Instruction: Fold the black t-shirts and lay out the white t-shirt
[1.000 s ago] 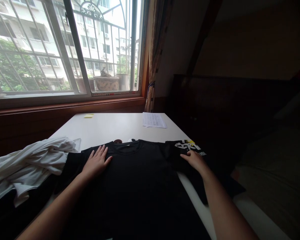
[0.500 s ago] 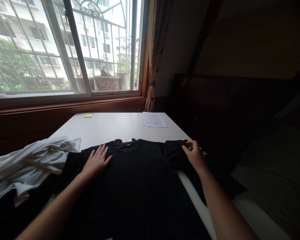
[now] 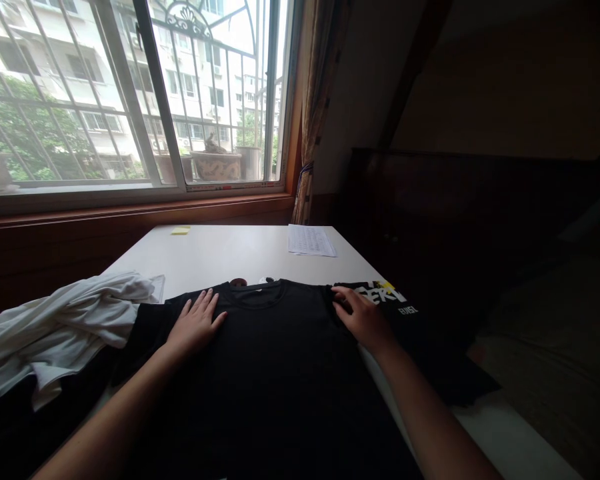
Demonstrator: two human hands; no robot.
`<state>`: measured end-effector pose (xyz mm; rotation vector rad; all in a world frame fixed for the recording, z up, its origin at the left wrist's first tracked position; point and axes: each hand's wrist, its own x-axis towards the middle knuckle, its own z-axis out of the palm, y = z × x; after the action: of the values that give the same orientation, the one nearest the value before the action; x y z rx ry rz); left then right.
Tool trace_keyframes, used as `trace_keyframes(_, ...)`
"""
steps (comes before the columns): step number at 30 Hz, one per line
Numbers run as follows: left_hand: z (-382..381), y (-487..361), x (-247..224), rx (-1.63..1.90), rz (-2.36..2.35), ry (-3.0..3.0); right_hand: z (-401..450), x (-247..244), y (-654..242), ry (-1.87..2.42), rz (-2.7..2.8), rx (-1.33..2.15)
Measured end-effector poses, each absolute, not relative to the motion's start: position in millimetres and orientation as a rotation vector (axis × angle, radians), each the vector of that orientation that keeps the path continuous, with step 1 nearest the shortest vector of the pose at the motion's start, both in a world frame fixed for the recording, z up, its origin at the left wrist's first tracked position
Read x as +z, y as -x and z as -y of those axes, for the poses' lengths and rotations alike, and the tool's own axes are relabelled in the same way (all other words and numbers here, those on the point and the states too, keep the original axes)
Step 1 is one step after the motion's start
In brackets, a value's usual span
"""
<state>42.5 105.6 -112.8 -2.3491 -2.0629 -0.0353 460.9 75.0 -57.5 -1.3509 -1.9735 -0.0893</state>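
A black T-shirt lies spread out, its round collar toward the window. My left hand rests flat on its left shoulder, fingers stretched out and holding nothing. At the right shoulder, my right hand is closed, thumb and fingertips pinching the sleeve, which is drawn inward over the shirt. Part of that sleeve is hidden under the hand. Just beyond my right hand lies a dark garment with white and yellow lettering.
A crumpled white cloth lies at the left over dark fabric. On the white table are printed sheets and a yellow note. Two small round objects partly show behind the collar. A barred window stands beyond.
My right hand has moved left, bringing the sleeve from its outstretched position in toward the shoulder. The lettering on the garment beyond is now uncovered. My left hand stays on the shirt.
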Motion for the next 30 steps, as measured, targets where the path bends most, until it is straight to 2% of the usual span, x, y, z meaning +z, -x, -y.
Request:
trace_keyframes(6,-106,-43,-112,-0.036,2.068,2.345,-62,-56,-424,1.313,2.188,0.0)
trace_keyframes(12,-107,-41,-115,-0.065,2.054,2.352,-46,-38,-412,1.276,2.113,0.443)
trace_keyframes(19,-108,-40,-117,-0.088,2.045,2.354,-70,-40,-470,1.628,1.927,0.249)
trace_keyframes(21,-108,-40,-118,-0.078,2.039,2.352,-70,-41,-485,1.658,2.02,0.431)
trace_keyframes(24,-109,-39,-119,-0.078,2.03,2.348,-64,-42,-497,1.61,2.127,0.928)
trace_keyframes(26,-109,-39,-119,-0.08,2.032,2.349,-59,-44,-499,1.593,2.128,1.136)
trace_keyframes(30,-108,-40,-116,-0.058,2.043,2.352,-58,-49,-492,1.72,2.196,1.025)
